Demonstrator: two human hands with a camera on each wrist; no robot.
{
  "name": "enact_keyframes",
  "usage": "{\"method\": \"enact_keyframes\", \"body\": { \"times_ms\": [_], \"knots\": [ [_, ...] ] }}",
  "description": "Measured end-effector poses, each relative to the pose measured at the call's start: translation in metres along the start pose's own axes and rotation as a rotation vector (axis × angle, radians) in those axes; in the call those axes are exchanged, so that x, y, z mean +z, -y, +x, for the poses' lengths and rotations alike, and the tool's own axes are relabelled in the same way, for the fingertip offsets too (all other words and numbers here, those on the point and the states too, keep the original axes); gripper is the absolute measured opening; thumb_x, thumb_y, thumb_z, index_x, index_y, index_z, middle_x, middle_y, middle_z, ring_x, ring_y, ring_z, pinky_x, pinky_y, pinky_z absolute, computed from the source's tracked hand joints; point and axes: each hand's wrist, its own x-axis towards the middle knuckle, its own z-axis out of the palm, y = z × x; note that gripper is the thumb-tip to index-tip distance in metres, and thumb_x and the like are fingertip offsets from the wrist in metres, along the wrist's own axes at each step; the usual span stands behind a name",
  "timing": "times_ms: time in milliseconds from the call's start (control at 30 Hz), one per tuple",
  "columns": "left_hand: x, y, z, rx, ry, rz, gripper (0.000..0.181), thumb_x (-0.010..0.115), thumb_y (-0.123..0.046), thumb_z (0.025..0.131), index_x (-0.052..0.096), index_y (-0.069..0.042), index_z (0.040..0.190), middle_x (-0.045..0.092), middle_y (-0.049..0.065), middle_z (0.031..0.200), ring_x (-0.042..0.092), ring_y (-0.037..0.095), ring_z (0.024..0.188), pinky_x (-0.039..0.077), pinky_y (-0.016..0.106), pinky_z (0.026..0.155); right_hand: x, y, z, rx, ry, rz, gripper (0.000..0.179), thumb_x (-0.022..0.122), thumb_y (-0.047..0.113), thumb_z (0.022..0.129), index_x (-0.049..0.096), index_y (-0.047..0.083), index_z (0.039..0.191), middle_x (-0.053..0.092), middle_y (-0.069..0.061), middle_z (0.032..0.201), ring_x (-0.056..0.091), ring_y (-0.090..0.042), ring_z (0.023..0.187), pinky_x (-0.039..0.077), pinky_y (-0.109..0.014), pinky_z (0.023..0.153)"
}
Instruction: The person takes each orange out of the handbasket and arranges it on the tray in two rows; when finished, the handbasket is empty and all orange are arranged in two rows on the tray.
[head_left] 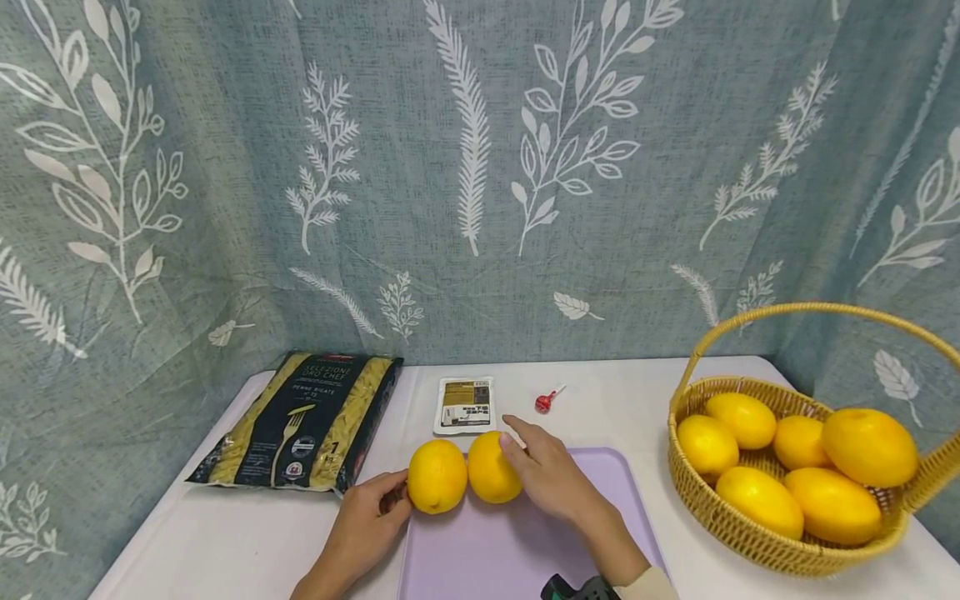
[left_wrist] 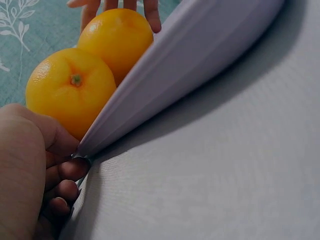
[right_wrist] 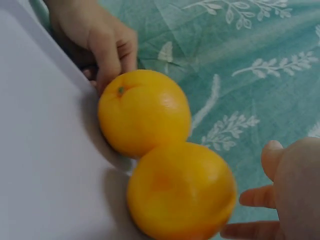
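Two oranges [head_left: 437,477] sit side by side at the far left corner of a lilac tray [head_left: 480,554]. At that tray's left edge my left hand [head_left: 367,525] pinches the rim, thumb above and fingers curled below, as the left wrist view shows; the nearer orange [left_wrist: 70,95] stands right by the thumb. My right hand [head_left: 551,475] is beside the right-hand orange [right_wrist: 182,192], its fingers extended and spread. A small gap shows between those fingers and the orange in the right wrist view.
A bag of penne pasta [head_left: 296,421] lies at the back left. Behind the tray are a flat printed packet [head_left: 465,404] and a red lollipop [head_left: 544,403]. On the right stands a wicker basket [head_left: 750,537] with a tall handle, holding several yellow-orange fruits [head_left: 832,504].
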Motion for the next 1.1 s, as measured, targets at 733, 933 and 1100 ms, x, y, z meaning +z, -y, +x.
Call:
{"method": "enact_keyframes", "body": {
  "times_ms": [733,933,1100],
  "knots": [
    [0.000,0.000,0.000,0.004,0.002,-0.003,0.033,0.068,0.002,0.084,0.073,0.002,0.117,0.060,-0.004,0.079,0.052,0.010,0.073,0.046,0.022,0.065,-0.077,0.002,-0.014,-0.065,-0.337,-0.074,0.036,0.051,0.032,0.106,0.067,0.006,0.125,0.068,-0.011,0.123,0.062,-0.030,0.112,0.051,-0.050,0.091],
    [0.000,0.001,0.001,0.010,0.001,-0.008,0.033,0.068,0.003,0.084,0.073,0.003,0.117,0.060,-0.004,0.079,0.052,0.010,0.073,0.046,0.022,0.065,-0.116,-0.013,-0.028,0.049,-0.426,-0.018,0.047,0.046,0.041,0.107,0.064,0.004,0.129,0.066,-0.016,0.125,0.060,-0.030,0.114,0.051,-0.038,0.090],
    [0.000,0.001,0.000,0.007,0.001,-0.010,0.033,0.068,0.002,0.084,0.073,0.003,0.117,0.060,-0.004,0.079,0.052,0.010,0.073,0.046,0.022,0.065,-0.139,-0.022,-0.040,0.119,-0.522,-0.032,0.053,0.042,0.047,0.107,0.063,0.005,0.131,0.065,-0.018,0.120,0.061,-0.026,0.100,0.048,-0.017,0.078]
  ]
}}
